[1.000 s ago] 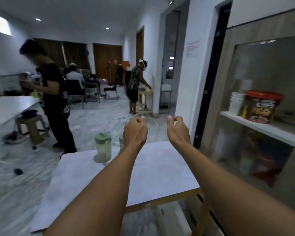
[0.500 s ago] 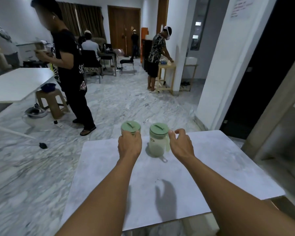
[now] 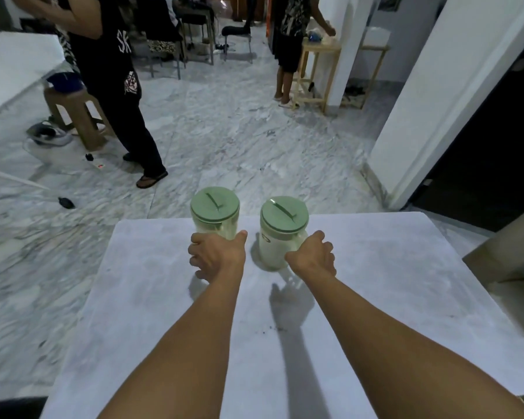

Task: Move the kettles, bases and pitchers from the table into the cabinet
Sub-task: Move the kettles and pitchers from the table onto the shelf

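2 clear plastic pitchers with round pale-green lids stand upright side by side at the far edge of the white marble-patterned table (image 3: pixel 375 282). The left hand (image 3: pixel 217 257) wraps the near side of the left pitcher (image 3: pixel 214 216); the right hand (image 3: pixel 312 257) curls around the handle side of the right pitcher (image 3: pixel 280 234), though whether either grip is fully tightened cannot be told

Left pitcher (image 3: pixel 214 213): lower body and handle hidden behind left hand (image 3: pixel 217 255); grip not discernible.
Right pitcher (image 3: pixel 280 234): handle side covered by right hand (image 3: pixel 312 256); contact unclear.
Table (image 3: pixel 375 297): near edge cut off by frame bottom.
Two bystanders: upper bodies cut off by top edge.
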The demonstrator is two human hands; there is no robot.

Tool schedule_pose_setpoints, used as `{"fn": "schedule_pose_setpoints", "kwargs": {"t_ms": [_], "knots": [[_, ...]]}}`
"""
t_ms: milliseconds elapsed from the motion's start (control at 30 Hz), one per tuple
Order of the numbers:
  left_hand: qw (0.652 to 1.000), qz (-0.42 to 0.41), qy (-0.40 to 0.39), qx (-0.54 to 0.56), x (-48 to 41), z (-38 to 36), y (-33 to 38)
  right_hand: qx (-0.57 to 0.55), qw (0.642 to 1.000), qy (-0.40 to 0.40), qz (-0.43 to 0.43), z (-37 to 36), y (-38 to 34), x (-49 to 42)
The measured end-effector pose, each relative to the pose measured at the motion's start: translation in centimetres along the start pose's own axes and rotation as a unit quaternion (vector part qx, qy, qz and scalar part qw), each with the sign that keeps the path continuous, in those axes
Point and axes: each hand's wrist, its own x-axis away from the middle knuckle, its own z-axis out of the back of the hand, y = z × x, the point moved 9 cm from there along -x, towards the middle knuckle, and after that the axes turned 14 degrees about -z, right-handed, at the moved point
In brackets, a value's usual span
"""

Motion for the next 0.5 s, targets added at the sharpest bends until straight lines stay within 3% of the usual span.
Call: {"fn": "schedule_pose_setpoints", "kwargs": {"t_ms": [300,500], "knots": [[1.0,-0.011,0.009,0.011,-2.7,-1.9,-1.2,-0.052,0.998,0.027,0.026,-1.6,-0.4,-1.7],[0.987,-0.108,-0.084,0.079,-2.2,-2.9,0.7,-0.152,0.986,0.072,0.017,0.5,0.8,0.1]]}}
